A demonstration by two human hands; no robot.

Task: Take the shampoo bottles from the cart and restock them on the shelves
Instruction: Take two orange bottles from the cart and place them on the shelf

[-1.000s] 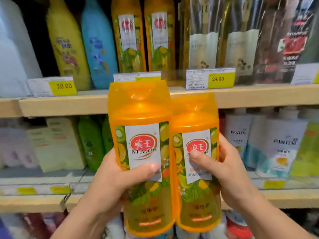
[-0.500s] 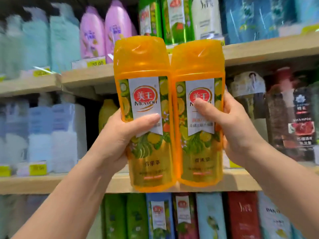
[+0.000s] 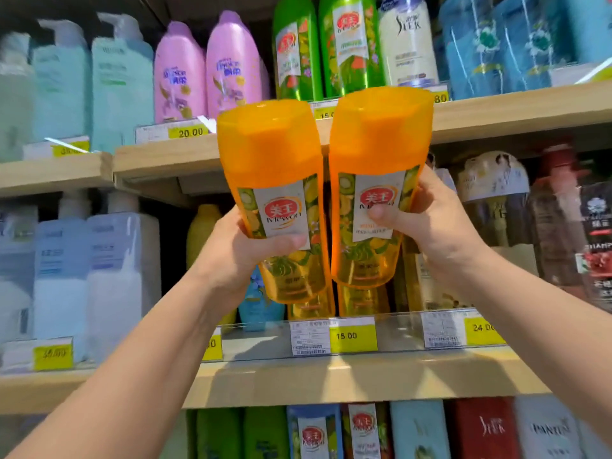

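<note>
Left hand [image 3: 228,256] grips one orange shampoo bottle [image 3: 281,207], thumb across the label. Right hand [image 3: 437,233] grips a second orange bottle [image 3: 371,193] the same way. Both bottles are held up side by side, caps tilted toward the viewer, in front of the middle shelf [image 3: 364,379]. Their bases hang above the 15.00 price tag [image 3: 344,336], with matching orange bottles [image 3: 311,306] standing on the shelf right behind. Green bottles [image 3: 328,48] stand on the upper shelf [image 3: 496,111].
</note>
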